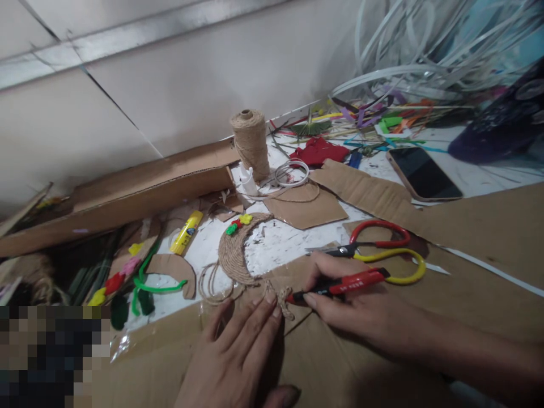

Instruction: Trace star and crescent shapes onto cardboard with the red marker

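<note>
My left hand point(242, 345) lies with its fingers stretched over a small piece of knotted twine point(285, 303), pressing it against the cardboard sheet point(323, 362). In my right hand point(357, 314) is a red marker point(357, 281) with a black front end, its tip at the right side of that twine. Just beyond my fingers sits a crescent wrapped in twine point(233, 255), with small green, red and yellow flowers on its upper part. Scissors point(382, 249) with one red and one yellow handle lie behind my right hand. My fingers hide part of the twine piece.
A twine spool point(250, 144) stands near the wall, with a small white bottle point(247, 180) before it. A yellow glue stick point(186, 232), cardboard scraps point(306, 207) and a phone point(425, 174) lie around. Coloured strips and a bundle of white strips point(395, 73) fill the back right.
</note>
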Action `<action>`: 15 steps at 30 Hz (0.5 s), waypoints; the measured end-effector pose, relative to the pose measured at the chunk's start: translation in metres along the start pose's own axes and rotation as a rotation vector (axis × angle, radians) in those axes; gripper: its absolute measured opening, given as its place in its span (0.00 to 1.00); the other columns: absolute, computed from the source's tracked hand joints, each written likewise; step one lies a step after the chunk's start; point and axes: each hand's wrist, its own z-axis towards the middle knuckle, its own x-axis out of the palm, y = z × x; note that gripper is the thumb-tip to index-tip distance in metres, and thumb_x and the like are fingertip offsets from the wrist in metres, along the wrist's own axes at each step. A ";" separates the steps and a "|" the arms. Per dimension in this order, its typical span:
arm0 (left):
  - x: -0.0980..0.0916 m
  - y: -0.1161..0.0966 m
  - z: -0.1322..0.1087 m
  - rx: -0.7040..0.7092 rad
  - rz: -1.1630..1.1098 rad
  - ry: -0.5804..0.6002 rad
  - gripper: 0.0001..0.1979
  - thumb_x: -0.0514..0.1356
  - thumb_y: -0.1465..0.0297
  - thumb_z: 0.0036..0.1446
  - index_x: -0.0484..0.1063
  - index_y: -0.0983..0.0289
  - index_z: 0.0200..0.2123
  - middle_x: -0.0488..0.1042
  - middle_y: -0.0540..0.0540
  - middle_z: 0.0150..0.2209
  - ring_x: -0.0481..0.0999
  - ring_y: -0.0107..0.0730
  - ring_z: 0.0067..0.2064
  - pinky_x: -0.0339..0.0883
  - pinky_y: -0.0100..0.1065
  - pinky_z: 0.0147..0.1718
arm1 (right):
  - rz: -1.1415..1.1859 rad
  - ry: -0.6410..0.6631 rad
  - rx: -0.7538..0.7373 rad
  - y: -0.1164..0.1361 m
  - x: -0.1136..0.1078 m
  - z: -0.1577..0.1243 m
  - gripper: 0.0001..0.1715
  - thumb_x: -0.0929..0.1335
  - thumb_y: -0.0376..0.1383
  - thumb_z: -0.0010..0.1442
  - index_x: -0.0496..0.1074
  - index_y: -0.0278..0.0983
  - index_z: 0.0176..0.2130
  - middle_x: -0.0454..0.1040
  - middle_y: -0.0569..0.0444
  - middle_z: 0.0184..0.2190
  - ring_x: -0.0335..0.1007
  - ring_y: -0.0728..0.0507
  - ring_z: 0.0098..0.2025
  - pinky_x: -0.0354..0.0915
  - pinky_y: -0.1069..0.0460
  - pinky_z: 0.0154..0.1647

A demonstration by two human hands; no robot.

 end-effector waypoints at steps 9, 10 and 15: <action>0.001 0.000 0.002 0.009 0.039 0.004 0.35 0.66 0.51 0.65 0.71 0.67 0.67 0.73 0.58 0.70 0.77 0.46 0.65 0.74 0.50 0.59 | 0.008 0.019 0.040 0.001 0.000 0.001 0.04 0.66 0.33 0.61 0.67 0.41 0.33 0.70 0.59 0.27 0.65 0.45 0.31 0.58 0.51 0.31; 0.001 0.000 0.001 0.008 0.031 0.000 0.34 0.65 0.51 0.65 0.71 0.67 0.67 0.73 0.58 0.69 0.77 0.46 0.65 0.74 0.50 0.59 | 0.005 0.012 0.041 0.001 0.000 0.001 0.03 0.66 0.33 0.61 0.67 0.41 0.33 0.70 0.59 0.27 0.65 0.45 0.31 0.58 0.51 0.31; 0.000 -0.002 0.000 -0.011 -0.020 -0.026 0.30 0.64 0.57 0.67 0.71 0.66 0.66 0.73 0.58 0.70 0.77 0.45 0.66 0.72 0.49 0.61 | 0.023 0.029 0.037 0.001 -0.001 0.001 0.04 0.66 0.33 0.60 0.66 0.41 0.32 0.69 0.59 0.27 0.64 0.45 0.31 0.57 0.51 0.30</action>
